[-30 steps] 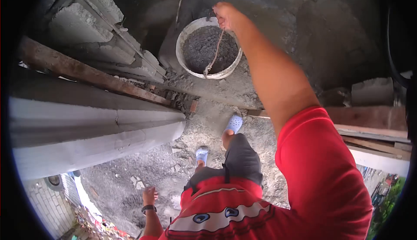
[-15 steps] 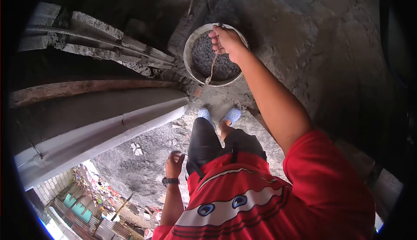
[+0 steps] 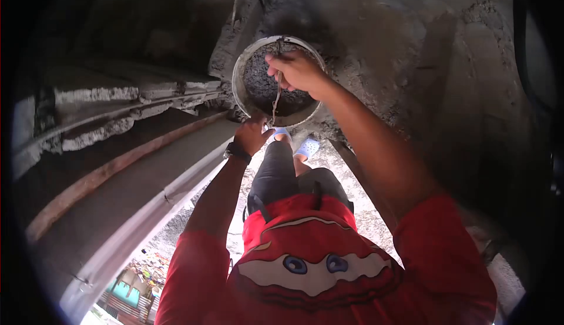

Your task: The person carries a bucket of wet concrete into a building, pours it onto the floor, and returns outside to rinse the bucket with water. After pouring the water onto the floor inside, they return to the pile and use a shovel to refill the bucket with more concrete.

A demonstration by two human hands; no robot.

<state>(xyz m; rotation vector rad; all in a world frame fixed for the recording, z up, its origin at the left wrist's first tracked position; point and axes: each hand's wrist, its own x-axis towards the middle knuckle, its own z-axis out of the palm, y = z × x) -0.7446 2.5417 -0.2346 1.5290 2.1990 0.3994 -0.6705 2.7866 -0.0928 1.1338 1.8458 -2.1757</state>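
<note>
A white bucket [image 3: 241, 69] filled with grey mortar hangs in front of me, above my feet. My right hand [image 3: 296, 69] is closed on its thin wire handle [image 3: 276, 96], over the bucket's middle. My left hand [image 3: 252, 134] reaches up to the bucket's near rim and touches its underside; whether it grips is hidden. A dark watch sits on that wrist. Red sleeves and a red printed shirt fill the lower view.
A grey concrete beam with a rusty plank [image 3: 123, 160] runs along the left, rough block edges [image 3: 117, 99] above it. A mortar-coated wall [image 3: 382, 25] rises behind the bucket. My feet in blue clogs [image 3: 305, 147] stand on gravelly ground; a street lies far below at bottom left.
The bucket has come closer and higher in front of me. My left hand rose from beside my hip to the bucket's near rim. The right hand stayed on the handle.
</note>
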